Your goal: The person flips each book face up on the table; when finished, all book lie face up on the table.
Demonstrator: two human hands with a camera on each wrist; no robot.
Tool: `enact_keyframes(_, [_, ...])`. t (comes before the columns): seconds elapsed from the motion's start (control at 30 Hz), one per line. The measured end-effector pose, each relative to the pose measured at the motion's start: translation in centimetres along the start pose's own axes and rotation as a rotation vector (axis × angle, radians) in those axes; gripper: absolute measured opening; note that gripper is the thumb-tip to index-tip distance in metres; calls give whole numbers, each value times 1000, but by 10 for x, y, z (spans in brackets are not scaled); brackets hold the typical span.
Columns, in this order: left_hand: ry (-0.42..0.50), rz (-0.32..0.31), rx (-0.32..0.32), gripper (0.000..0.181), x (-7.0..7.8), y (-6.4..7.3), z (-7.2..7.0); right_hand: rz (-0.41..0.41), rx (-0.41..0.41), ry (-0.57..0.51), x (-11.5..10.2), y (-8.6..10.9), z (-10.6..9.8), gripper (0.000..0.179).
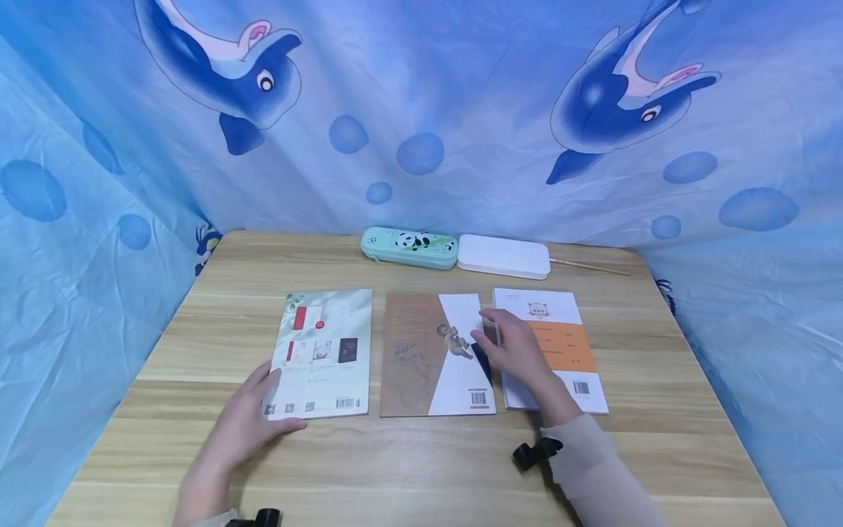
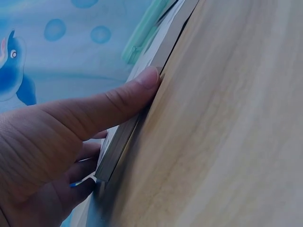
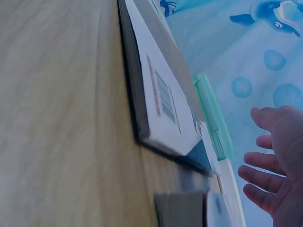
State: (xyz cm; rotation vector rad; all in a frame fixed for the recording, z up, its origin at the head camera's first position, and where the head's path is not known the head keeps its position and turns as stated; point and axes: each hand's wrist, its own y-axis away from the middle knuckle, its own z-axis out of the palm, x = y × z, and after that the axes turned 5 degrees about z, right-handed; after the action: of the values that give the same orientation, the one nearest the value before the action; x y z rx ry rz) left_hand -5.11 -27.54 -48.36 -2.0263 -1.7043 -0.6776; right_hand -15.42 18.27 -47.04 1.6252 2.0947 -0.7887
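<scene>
Sleeved right forearm point(image 1: 602, 465) and left forearm point(image 1: 205, 487), each bearing a black device point(image 1: 536, 453) at the wrist, lie nearest the camera in the head view. Left hand point(image 1: 244, 421) spans the near left corner of the pale green book point(image 1: 329, 377). Right hand point(image 1: 516, 351), its fingers loosely extended and holding nothing, lies over the gap between the brown-and-white book point(image 1: 405, 337), at centre, and the orange-banded book point(image 1: 569, 348), at right. All three books lie flat in a row on the wooden worktop point(image 1: 421, 476). Behind them, a mint panda case point(image 1: 410, 249), a white case point(image 1: 503, 256) and a thin stick point(image 1: 589, 267) lie before a blue dolphin backdrop point(image 1: 461, 73).

Left wrist view: the thumb lies outstretched against the near edge of the pale green book, with the other fingers relaxed at its corner, touching rather than clasping.

Right wrist view: open, parted fingers appear at right; the brown-and-white book shows its barcode and page edge.
</scene>
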Motion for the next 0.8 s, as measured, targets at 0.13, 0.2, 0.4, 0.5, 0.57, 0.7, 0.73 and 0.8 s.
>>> enact_keyframes(0.13, [2,-10,-4,116,0,-1,-2,27,-40,1,-6,-5,3,50])
enact_keyframes(0.2, [13,-12,-12,118,1,-2,-2,29,-51,6,-9,-8,5,50])
enact_keyframes(0.4, [44,32,-1,125,1,-6,-1,25,-78,-20,-16,-17,12,51])
enact_keyframes(0.5, [32,50,14,128,0,-8,-1,43,-103,-53,-19,-19,15,52])
enact_keyframes(0.57, [13,35,19,125,1,-9,0,50,-117,-71,-20,-21,17,52])
enact_keyframes(0.7, [-44,28,54,111,2,-13,4,46,-129,-96,-22,-24,21,51])
enact_keyframes(0.73, [-59,29,63,107,2,-14,5,49,-133,-100,-22,-24,22,52])
enact_keyframes(0.8, [-83,40,81,103,2,-16,6,55,-144,-107,-22,-25,25,52])
